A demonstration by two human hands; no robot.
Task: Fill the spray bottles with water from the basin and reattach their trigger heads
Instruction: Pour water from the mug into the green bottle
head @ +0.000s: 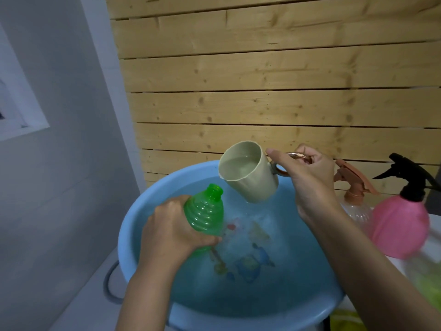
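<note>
The left hand [167, 232], its forearm rising from the bottom edge, has its fingers and thumb wrapped round the lower body of a green spray bottle [205, 211], gripping it above the water. The bottle is tilted, its open threaded neck, bare of any trigger head, pointing up and to the right; its base is hidden behind the hand. The right hand [310, 177] has its fingers curled through the handle [281, 172] of a beige cup [248, 173], thumb stretched out toward the rim. The cup holds water and tips to the left, its lip near the bottle's neck but apart from it. Both are over a light-blue basin [123, 235] filled with water, a coloured print showing blurred on its bottom. Right of the basin stand a clear bottle [355, 211] with an orange trigger head [353, 175] and a pink bottle [398, 225] with a black trigger head [405, 173]. A pale wooden slat wall [262, 80] is behind.
</note>
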